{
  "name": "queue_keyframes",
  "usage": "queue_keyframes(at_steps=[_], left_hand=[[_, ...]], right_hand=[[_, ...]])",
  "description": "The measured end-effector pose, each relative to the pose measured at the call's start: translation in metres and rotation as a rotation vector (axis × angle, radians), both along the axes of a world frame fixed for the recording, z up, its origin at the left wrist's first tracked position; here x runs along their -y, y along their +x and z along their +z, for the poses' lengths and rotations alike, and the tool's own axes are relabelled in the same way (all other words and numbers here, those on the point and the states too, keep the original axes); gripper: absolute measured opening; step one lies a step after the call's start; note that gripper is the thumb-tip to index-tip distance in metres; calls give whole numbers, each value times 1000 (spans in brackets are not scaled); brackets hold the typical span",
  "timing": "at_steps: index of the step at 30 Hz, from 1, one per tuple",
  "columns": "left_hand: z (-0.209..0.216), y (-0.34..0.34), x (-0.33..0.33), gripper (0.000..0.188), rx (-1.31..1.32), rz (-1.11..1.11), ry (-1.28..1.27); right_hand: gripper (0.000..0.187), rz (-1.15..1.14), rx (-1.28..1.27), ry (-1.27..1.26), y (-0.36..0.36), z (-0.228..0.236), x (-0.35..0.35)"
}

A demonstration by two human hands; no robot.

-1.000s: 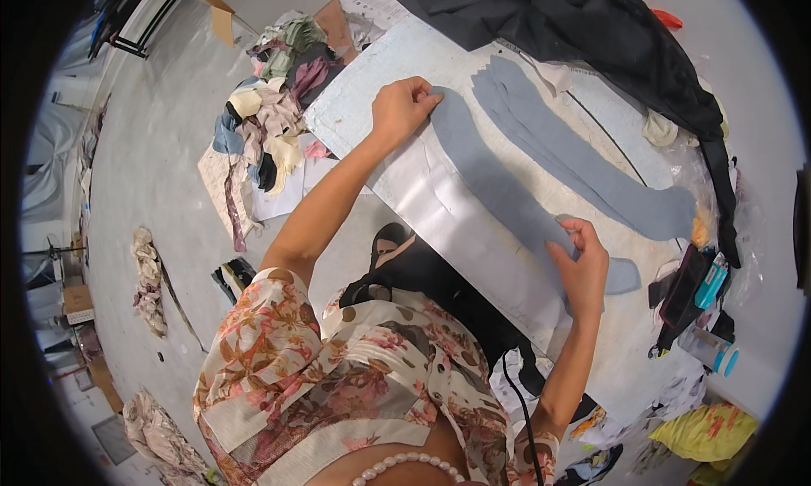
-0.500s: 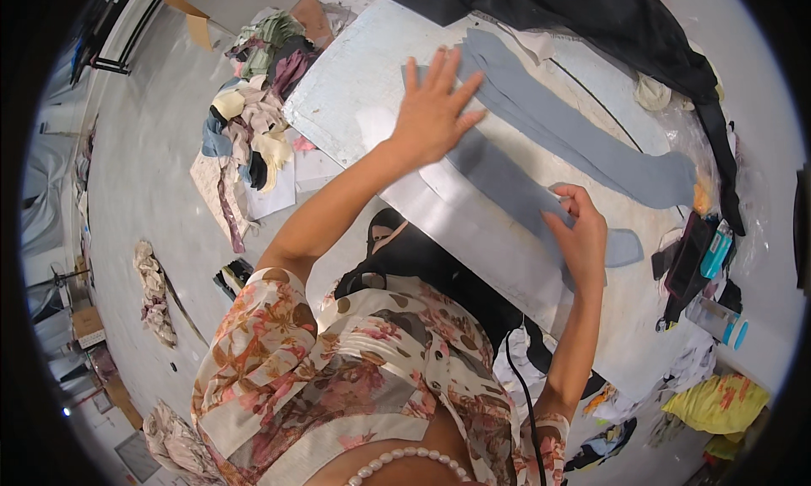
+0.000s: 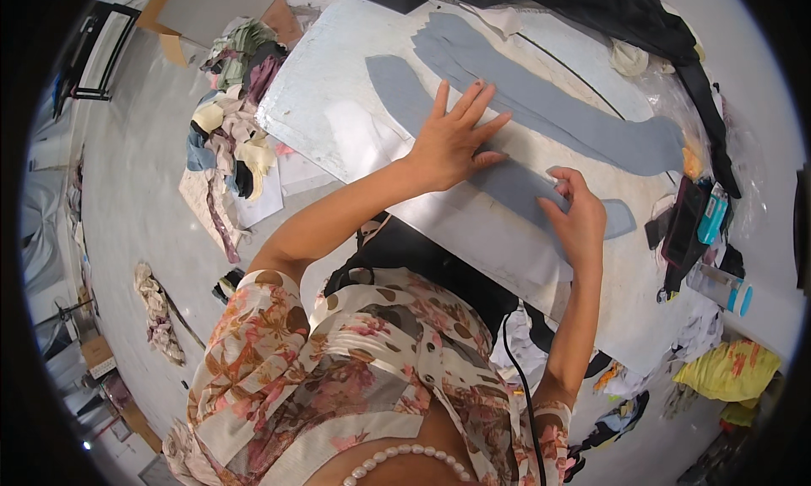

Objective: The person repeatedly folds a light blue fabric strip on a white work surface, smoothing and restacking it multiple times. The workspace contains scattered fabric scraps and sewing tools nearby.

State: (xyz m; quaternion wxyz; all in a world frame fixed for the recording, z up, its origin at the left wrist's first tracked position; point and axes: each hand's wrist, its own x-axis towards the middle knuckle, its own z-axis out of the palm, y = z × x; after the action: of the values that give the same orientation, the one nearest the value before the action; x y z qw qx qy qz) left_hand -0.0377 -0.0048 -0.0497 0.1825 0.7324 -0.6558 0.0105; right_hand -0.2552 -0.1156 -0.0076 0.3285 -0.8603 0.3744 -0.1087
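A long grey-blue fabric strip (image 3: 397, 84) lies across a pale white table (image 3: 329, 122). My left hand (image 3: 456, 139) presses flat on its middle, fingers spread. My right hand (image 3: 577, 215) pinches the strip near its right end with bent fingers. Further back on the table lie other grey-blue fabric strips (image 3: 549, 106), side by side. I cannot tell if the near strip is one layer or two.
Dark cloth (image 3: 591, 13) covers the table's far edge. Small tools and a blue-capped bottle (image 3: 718, 287) sit at the right. A heap of fabric scraps (image 3: 232, 131) lies on the floor at left, yellow cloth (image 3: 726, 372) at lower right.
My left hand has slid from the strip's far left end toward the middle and spread flat. My right hand stays near the right end, still pinching.
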Motion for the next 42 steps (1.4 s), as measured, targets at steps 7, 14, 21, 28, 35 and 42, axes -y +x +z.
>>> queue_keyframes(at_steps=[7,14,21,28,35,42], left_hand=[[-5,5,-3,57,15,-17,15],[10,-18,9,60,83,-42,66],[-17,-57,27,61,20,-258,43],[-14,-57,28,63,38,-250,69],[-11,-58,28,62,69,-244,71],[-9,-56,25,62,102,-230,104]], right_hand=[[42,-127,-42,117,-29,6,17],[44,-107,-92,-25,-27,-4,19],[44,-103,-108,13,-44,6,21],[40,-271,153,126,-88,1,47],[43,-365,87,-35,-89,-26,58],[40,-533,129,-271,-93,-22,54]])
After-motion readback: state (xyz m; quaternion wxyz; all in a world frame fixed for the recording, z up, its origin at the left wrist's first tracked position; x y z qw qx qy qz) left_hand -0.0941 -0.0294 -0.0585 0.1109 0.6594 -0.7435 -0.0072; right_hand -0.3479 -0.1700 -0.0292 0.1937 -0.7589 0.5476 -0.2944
